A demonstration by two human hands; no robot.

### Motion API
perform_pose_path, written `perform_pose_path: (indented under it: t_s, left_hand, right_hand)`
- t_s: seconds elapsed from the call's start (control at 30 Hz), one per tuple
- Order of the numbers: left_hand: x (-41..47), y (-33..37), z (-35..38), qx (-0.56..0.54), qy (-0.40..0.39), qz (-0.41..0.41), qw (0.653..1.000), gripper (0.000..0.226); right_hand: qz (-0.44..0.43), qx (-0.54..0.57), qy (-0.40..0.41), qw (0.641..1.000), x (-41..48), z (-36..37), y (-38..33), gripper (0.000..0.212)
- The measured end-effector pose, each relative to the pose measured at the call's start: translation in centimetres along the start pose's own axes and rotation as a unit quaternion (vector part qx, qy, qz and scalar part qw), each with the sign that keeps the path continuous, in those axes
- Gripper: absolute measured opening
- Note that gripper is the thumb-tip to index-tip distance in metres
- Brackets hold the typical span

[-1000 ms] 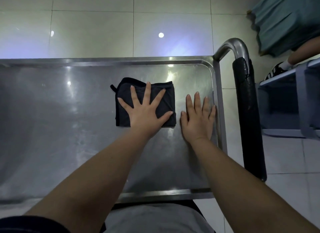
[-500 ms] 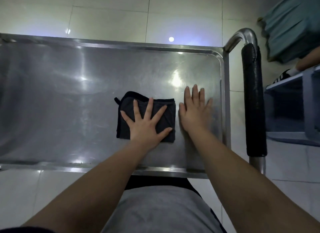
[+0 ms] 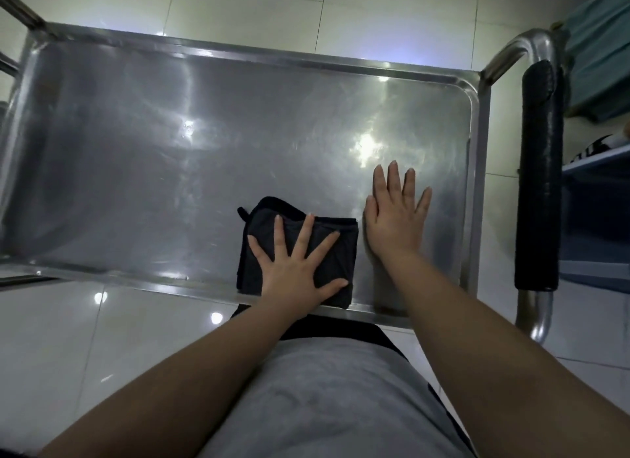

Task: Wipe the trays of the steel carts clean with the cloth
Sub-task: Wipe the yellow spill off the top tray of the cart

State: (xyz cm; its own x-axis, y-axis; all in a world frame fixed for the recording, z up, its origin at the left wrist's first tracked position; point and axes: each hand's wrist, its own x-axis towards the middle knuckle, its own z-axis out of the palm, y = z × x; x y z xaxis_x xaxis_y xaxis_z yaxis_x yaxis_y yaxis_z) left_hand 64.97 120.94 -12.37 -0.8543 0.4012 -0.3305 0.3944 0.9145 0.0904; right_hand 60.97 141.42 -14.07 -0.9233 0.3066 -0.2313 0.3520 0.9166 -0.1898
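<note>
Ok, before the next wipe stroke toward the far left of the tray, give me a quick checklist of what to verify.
1. Left hand flat on the cloth, fingers spread: ok.
2. Cloth folded and lying flat on the tray: ok.
3. Cloth inside the tray: not ok, its near edge sits at or over the near rim.
4. Right hand braced flat on bare steel beside the cloth, clear of a leftward stroke: ok.
5. Path to the left free of objects: ok.
6. Tray surface already clean there: cannot tell, glare hides it.
</note>
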Motion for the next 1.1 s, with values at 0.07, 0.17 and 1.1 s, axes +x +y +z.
perform_pose_path:
  t_s: [0.07, 0.17, 1.1]
  left_hand:
    - [0.0, 0.1, 0.0, 0.004, -0.001, -0.005, 1.000, 0.083]
    - [1.3, -0.5, -0.4, -0.006, 0.016, 0.002, 1.000, 0.082]
    - [24.4, -10.4, -8.2, -0.013, 0.058, -0.014, 0.998, 0.082]
  right_hand:
    - [-0.004, -0.004, 0.001, 1.000, -0.1, 0.1, 0.2, 0.056]
    - [-0.003, -0.010, 0.005, 1.000, -0.2, 0.2, 0.0, 0.057]
    - [-0.009, -0.022, 0.019, 1.000, 7.3, 0.4, -7.9, 0.057]
